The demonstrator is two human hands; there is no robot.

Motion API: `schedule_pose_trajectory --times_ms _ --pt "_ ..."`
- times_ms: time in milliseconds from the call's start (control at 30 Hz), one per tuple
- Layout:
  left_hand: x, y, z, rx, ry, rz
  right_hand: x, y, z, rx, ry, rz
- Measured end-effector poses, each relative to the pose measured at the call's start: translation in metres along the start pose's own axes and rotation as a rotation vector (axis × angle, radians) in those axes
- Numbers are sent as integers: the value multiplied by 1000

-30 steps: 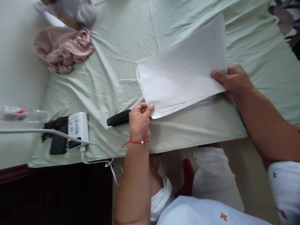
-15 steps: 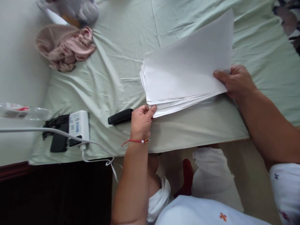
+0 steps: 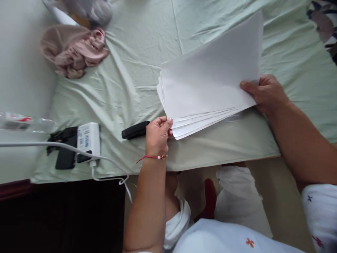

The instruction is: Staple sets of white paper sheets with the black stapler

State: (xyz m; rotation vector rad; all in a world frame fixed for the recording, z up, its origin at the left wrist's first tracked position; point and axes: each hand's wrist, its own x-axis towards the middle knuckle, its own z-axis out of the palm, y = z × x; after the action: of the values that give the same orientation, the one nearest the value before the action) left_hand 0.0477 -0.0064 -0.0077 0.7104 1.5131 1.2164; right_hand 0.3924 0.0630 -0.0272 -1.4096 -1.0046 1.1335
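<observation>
Several white paper sheets (image 3: 210, 77) are held as a loose stack above the pale green cloth, their lower edges fanned apart. My left hand (image 3: 159, 135) pinches the near left corner between thumb and fingers. At the right end, my right hand (image 3: 265, 93) grips the stack, thumb on top and the other fingers mostly hidden underneath. A black oblong object (image 3: 135, 130) lies on the cloth just left of my left hand, its right end hidden behind that hand.
The pale green cloth (image 3: 131, 98) covers a bed-like surface. At left are a white power strip (image 3: 91, 140) with a cable, a black flat device (image 3: 65, 153) and a clear plastic bottle (image 3: 26, 123). Pink crumpled fabric (image 3: 76, 52) lies at the back left.
The lower left corners of the sheets have spread further apart, with the lower ones sticking out more. My left hand has shifted slightly left; my right hand keeps its grip.
</observation>
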Motion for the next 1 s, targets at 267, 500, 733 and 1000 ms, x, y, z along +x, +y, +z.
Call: schedule_pose_trajectory --times_ms 267,500,733,1000 --pt "1 -2 4 -58 50 30 -2 -2 -1 -32 3 12" --pt "5 -5 2 -48 63 45 -1 -1 -2 -46 -24 -1" --pt "8 -8 0 -77 58 82 -4 -3 -1 -34 -16 -10" --pt "13 -12 -2 -100 2 106 -2 -2 -5 -16 0 -33"
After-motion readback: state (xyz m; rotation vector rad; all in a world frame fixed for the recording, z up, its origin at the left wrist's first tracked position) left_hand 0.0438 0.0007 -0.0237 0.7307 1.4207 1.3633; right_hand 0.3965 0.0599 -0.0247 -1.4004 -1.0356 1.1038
